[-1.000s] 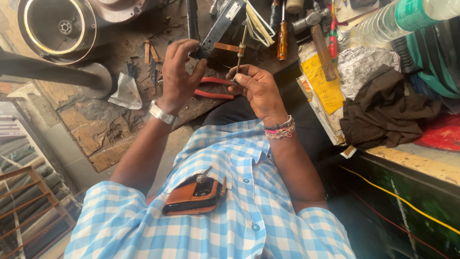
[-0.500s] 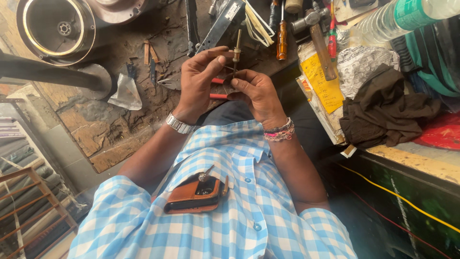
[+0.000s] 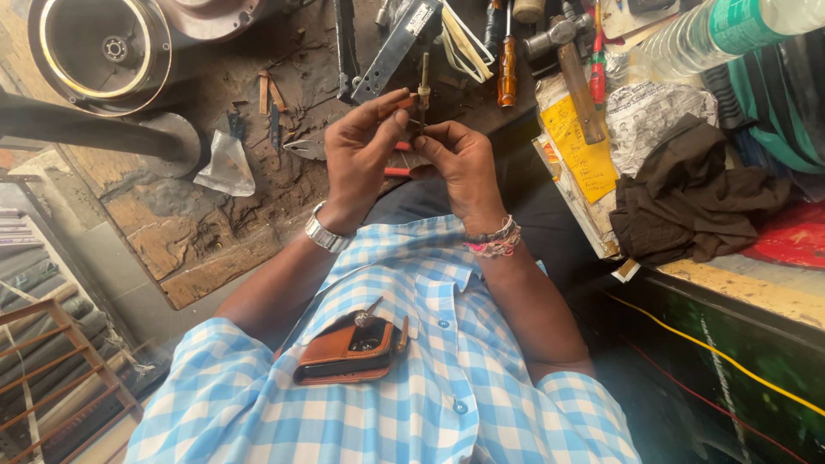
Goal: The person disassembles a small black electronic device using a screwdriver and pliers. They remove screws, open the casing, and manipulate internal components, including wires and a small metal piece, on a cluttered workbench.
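Both hands meet over the worn workbench (image 3: 215, 232). The left hand (image 3: 361, 159) pinches a small brown part (image 3: 397, 105) at its fingertips, and the right hand (image 3: 460, 163) grips a thin metal rod (image 3: 424, 82) that stands upright between them. Red-handled pliers (image 3: 397, 172) lie under the hands. At one o'clock from the hands rests a hammer (image 3: 571, 64), and a screwdriver (image 3: 507, 73) lies beside it. A round metal housing (image 3: 99, 51) sits at ten o'clock. A dark cloth (image 3: 696, 202) is heaped at three o'clock.
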